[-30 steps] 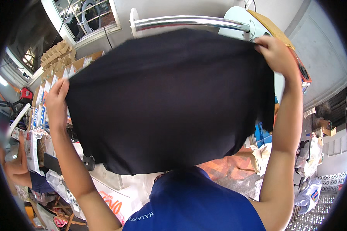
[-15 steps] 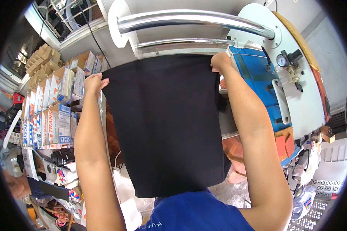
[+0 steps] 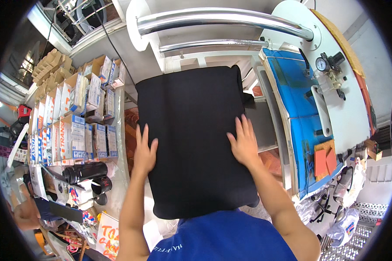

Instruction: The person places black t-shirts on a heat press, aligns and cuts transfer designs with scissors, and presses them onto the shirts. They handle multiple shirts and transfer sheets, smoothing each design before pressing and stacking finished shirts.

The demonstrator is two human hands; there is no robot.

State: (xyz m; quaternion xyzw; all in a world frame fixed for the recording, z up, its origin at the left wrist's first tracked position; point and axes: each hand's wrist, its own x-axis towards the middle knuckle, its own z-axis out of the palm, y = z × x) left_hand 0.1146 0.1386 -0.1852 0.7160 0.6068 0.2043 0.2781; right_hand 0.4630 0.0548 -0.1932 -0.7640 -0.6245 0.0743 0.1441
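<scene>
A black cloth lies over a roughly rectangular, flat form in front of me and hides what is under it. Its near edge reaches my blue shirt, and a small dark fold sticks out by its far right corner. My left hand rests at the cloth's left edge, fingers stretched and thumb apart. On the opposite edge, my right hand lies flat with its fingers extended. Neither hand grips anything.
Chrome bars span the far side. To the right are a blue-covered board, a pressure gauge and red blocks. Cardboard boxes and a black bottle stand left. Part of another person shows lower left.
Both hands have let go of the cloth's far corners and come back toward me along its sides. The far edge of the cloth now lies lower, with its corners folded down.
</scene>
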